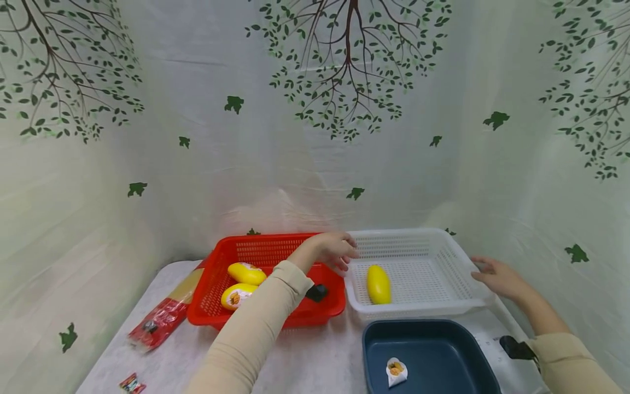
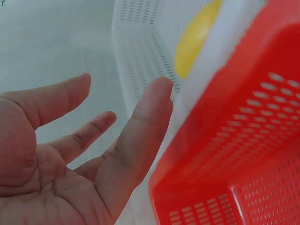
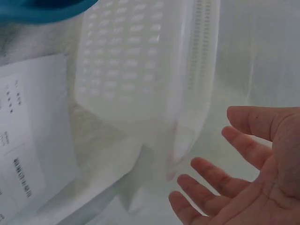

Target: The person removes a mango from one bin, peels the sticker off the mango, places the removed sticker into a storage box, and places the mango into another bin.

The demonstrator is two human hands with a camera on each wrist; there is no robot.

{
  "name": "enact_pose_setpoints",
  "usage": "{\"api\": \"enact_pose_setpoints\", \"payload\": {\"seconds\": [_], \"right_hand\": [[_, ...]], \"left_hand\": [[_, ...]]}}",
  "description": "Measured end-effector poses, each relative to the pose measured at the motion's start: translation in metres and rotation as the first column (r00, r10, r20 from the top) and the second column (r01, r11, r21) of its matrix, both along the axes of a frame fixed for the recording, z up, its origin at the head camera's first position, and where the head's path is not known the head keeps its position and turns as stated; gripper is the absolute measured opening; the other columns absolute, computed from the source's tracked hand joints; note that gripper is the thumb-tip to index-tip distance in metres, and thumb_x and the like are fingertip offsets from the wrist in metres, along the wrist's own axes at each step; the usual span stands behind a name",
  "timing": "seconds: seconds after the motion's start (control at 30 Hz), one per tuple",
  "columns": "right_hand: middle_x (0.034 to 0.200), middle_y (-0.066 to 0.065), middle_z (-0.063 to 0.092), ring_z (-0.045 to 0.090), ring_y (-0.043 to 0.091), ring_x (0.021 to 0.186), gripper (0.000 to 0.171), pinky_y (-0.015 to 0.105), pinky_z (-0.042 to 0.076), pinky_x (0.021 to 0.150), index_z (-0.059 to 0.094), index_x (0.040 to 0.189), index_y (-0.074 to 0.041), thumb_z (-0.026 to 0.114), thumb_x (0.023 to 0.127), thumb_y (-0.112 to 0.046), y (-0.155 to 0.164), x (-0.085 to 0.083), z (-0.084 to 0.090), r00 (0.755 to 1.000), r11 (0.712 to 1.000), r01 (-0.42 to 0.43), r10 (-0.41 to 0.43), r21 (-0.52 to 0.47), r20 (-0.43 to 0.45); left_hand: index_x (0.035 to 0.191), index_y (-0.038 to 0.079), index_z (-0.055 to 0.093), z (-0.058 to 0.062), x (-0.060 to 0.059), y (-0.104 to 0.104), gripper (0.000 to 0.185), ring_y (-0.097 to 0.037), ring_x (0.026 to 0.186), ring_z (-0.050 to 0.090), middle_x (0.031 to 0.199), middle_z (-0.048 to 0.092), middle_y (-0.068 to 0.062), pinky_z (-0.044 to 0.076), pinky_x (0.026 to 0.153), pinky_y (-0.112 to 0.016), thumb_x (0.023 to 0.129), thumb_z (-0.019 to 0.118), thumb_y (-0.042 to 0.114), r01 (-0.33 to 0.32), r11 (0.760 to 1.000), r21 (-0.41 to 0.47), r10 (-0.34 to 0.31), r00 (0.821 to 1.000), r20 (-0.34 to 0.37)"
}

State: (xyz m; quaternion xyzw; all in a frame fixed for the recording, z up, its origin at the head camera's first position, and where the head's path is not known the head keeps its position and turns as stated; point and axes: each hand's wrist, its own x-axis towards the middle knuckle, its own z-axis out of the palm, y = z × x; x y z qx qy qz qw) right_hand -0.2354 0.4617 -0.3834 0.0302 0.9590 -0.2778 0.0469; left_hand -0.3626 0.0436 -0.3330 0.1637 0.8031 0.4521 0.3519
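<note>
My left hand (image 1: 334, 250) hovers over the gap between the red basket (image 1: 221, 260) and the white basket (image 1: 443, 243), fingers relaxed and holding nothing; the left wrist view shows its open palm (image 2: 70, 159). A yellow oval object (image 1: 378, 284) lies in the white basket (image 2: 140, 51), also seen as the yellow object (image 2: 197, 37). Two more yellow objects (image 1: 246, 272) (image 1: 236, 296) and a small black item (image 1: 317, 292) lie in the red basket (image 2: 243, 154). My right hand (image 1: 494, 275) is open at the white basket's right rim (image 3: 187, 70), palm (image 3: 248, 178) facing it.
A dark blue tray (image 1: 428, 355) near the front holds a small white wrapped piece (image 1: 396, 372). A long red and tan packet (image 1: 164, 314) lies left of the red basket, a small wrapper (image 1: 132, 383) near the front edge. A printed sheet (image 3: 23, 140) lies under the white basket.
</note>
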Motion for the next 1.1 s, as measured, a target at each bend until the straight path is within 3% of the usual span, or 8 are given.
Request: {"api": "enact_pose_setpoints", "payload": {"seconds": [0.2, 0.5, 0.67, 0.93, 1.1], "right_hand": [[0.152, 0.052, 0.038, 0.042, 0.071, 0.138, 0.057, 0.080, 0.048, 0.101, 0.039, 0.155, 0.011, 0.055, 0.111, -0.022, -0.014, -0.006, 0.006, 0.997, 0.999, -0.038, 0.039, 0.014, -0.067], [0.147, 0.047, 0.050, 0.049, 0.068, 0.134, 0.052, 0.077, 0.048, 0.104, 0.049, 0.151, 0.009, 0.059, 0.110, -0.021, -0.052, -0.012, 0.023, 0.979, 0.993, -0.115, 0.119, 0.030, -0.168], [0.147, 0.042, 0.054, 0.052, 0.063, 0.136, 0.050, 0.074, 0.050, 0.106, 0.052, 0.152, 0.004, 0.060, 0.110, -0.022, -0.077, -0.017, 0.033, 0.966, 0.986, -0.161, 0.164, 0.032, -0.199], [0.145, 0.036, 0.059, 0.061, 0.055, 0.131, 0.047, 0.067, 0.056, 0.104, 0.055, 0.151, 0.000, 0.061, 0.109, -0.021, -0.120, -0.023, 0.045, 0.950, 0.977, -0.211, 0.208, 0.010, -0.232], [0.135, 0.031, 0.067, 0.067, 0.048, 0.121, 0.044, 0.059, 0.062, 0.098, 0.058, 0.149, -0.002, 0.062, 0.108, -0.019, -0.147, -0.032, 0.048, 0.937, 0.967, -0.255, 0.244, -0.011, -0.251]], "left_hand": [[0.153, 0.005, 0.048, 0.001, 0.009, -0.026, 0.057, -0.043, 0.122, 0.068, 0.144, 0.060, -0.028, 0.069, 0.085, -0.043, 0.104, 0.072, 0.020, -0.025, 1.000, 0.004, 0.025, 0.998, -0.056], [0.151, 0.007, 0.052, 0.011, 0.025, -0.075, 0.053, -0.039, 0.116, 0.072, 0.137, 0.065, -0.021, 0.068, 0.090, -0.045, 0.103, 0.072, 0.018, -0.086, 0.996, 0.030, 0.090, 0.980, -0.177], [0.151, 0.010, 0.051, 0.013, 0.030, -0.107, 0.051, -0.028, 0.103, 0.071, 0.125, 0.066, -0.016, 0.067, 0.090, -0.044, 0.104, 0.071, 0.019, -0.133, 0.991, 0.009, 0.131, 0.961, -0.244], [0.153, 0.010, 0.049, 0.019, 0.038, -0.157, 0.052, -0.033, 0.109, 0.070, 0.133, 0.062, -0.025, 0.068, 0.087, -0.042, 0.107, 0.068, 0.022, -0.213, 0.975, -0.063, 0.180, 0.924, -0.338], [0.154, 0.009, 0.049, 0.020, 0.044, -0.188, 0.052, -0.030, 0.105, 0.070, 0.129, 0.065, -0.022, 0.068, 0.083, -0.040, 0.107, 0.067, 0.022, -0.266, 0.961, -0.081, 0.217, 0.900, -0.377]]}}
